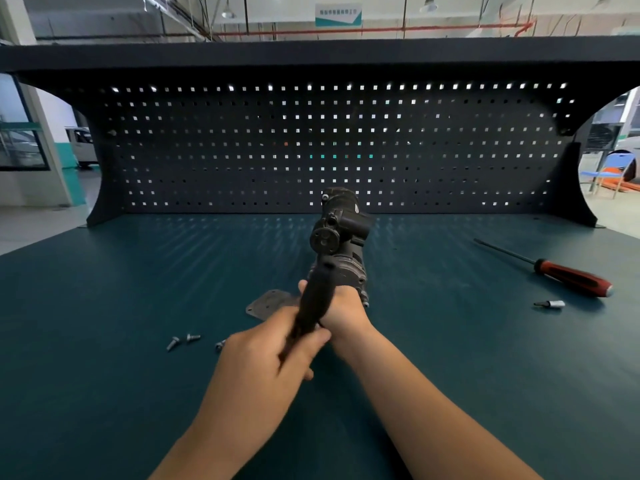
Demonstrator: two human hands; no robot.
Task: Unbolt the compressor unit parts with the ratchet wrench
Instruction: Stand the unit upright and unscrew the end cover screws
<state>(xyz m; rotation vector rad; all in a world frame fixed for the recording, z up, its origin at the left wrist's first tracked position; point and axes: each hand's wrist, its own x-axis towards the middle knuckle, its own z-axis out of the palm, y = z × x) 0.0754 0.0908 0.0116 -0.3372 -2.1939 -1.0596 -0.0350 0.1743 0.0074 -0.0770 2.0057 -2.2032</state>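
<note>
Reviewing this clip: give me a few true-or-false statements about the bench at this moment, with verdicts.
1. The left hand grips the ratchet wrench by its handle. True.
2. The screwdriver lies left of the compressor unit. False: it lies to the right, on the bench.
3. Loose bolts lie on the bench left of the hands. True.
4. The right hand rests flat on the bench, away from the unit. False: it holds the unit's near end, beside the wrench.
5. Tools hang on the pegboard. False: none show there.
</note>
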